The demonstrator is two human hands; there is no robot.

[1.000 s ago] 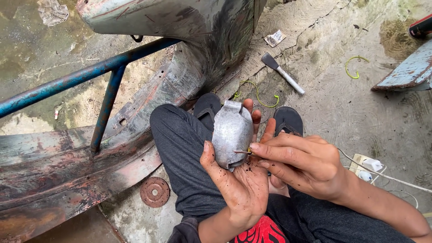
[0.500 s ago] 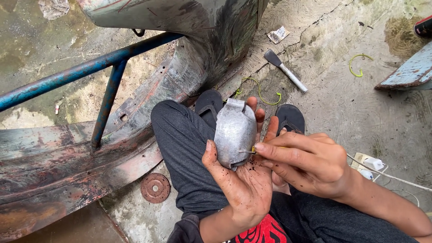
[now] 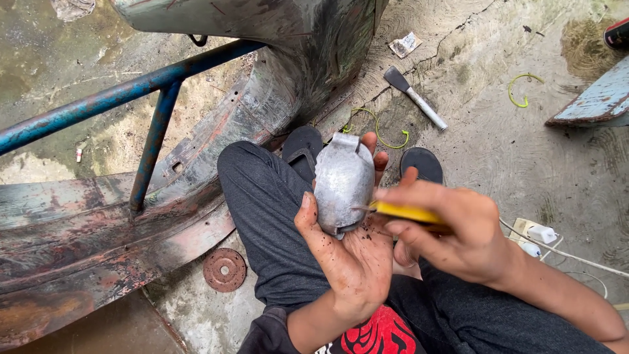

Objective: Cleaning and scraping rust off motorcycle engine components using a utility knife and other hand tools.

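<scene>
My left hand (image 3: 354,255), smeared with dark grime, cups a rounded grey metal cover (image 3: 343,182) upright over my lap. My right hand (image 3: 452,229) grips a yellow-handled tool (image 3: 406,212) whose thin metal tip touches the lower right edge of the cover. Both hands are above my legs in dark trousers (image 3: 268,216), and I sit on a concrete floor.
A rusty scooter body (image 3: 131,223) with a blue tube frame (image 3: 111,98) lies to the left. A rusty disc (image 3: 224,269) sits on the floor by my leg. A scraper (image 3: 416,98), green wire loops (image 3: 524,88), black sandals (image 3: 422,164) and a white plug strip (image 3: 534,236) lie around.
My right hand has turned so the yellow tool handle shows, its tip against the cover. The cover stays in my left hand, shifted slightly.
</scene>
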